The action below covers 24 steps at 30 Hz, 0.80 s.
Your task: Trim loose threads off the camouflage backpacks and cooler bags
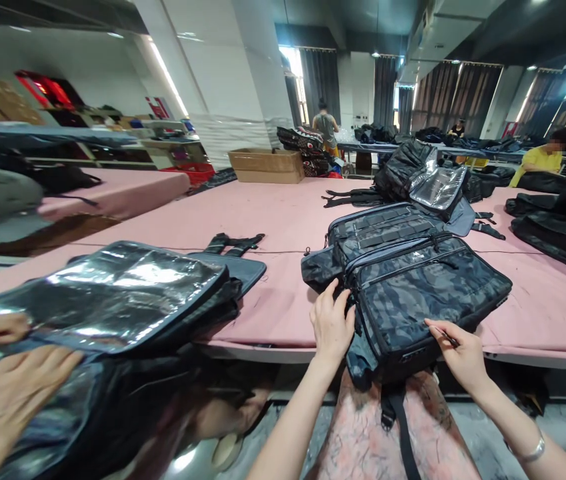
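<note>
A dark camouflage backpack [427, 287] lies front side up at the table edge, partly over my lap. My left hand [331, 323] is at its left side, its fingers apart and lightly bent against the zipped edge. At the lower right edge of the bag, the thumb and fingers of my right hand [455, 350] are pinched together. Something small and dark shows in that hand, too little to name. A black strap [403, 433] with a buckle hangs from the bag between my knees.
To the left, a co-worker's hands [23, 380] hold a bag with a silver lining [127, 293]. Behind my backpack lie another silver-lined bag [437, 187] and loose straps. A cardboard box [266, 165] stands farther back on the pink table [273, 293]; dark bags [563, 233] are piled right.
</note>
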Tool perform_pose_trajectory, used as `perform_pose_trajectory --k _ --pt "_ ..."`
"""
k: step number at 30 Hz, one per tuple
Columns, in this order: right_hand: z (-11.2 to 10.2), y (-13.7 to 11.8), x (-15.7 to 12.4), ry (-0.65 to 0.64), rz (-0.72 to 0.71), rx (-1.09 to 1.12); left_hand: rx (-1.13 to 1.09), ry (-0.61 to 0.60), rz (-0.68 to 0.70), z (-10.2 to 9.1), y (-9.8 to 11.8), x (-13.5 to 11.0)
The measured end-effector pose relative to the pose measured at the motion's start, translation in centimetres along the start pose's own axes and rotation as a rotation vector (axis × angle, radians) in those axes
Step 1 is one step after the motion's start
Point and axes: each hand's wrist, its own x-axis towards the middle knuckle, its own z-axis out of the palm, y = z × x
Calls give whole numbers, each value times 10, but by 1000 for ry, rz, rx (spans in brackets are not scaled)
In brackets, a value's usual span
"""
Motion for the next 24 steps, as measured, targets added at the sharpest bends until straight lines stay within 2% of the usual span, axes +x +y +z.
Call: perform_pose_trajectory --k 4,7,12,15,17,20,24 --pt "1 -1 0 -9 6 -16 9 39 79 -4 2 2" --pt "1 -2 0 -17 4 -36 -43 38 81 -5 1 7" --pt "-12 -17 7 -110 36 -156 -306 60 -120 3 -12 3" --pt "-23 -39 18 -121 38 -301 -372 92 -153 8 -18 -3" --pt "-24 -57 29 -130 -11 -387 -397 112 -170 10 -19 -6" --pt "-8 -87 50 -244 -161 -532 -427 130 -188 12 -17 -7" --pt "33 -122 81 -497 -294 -840 -442 143 -199 12 -16 -7"
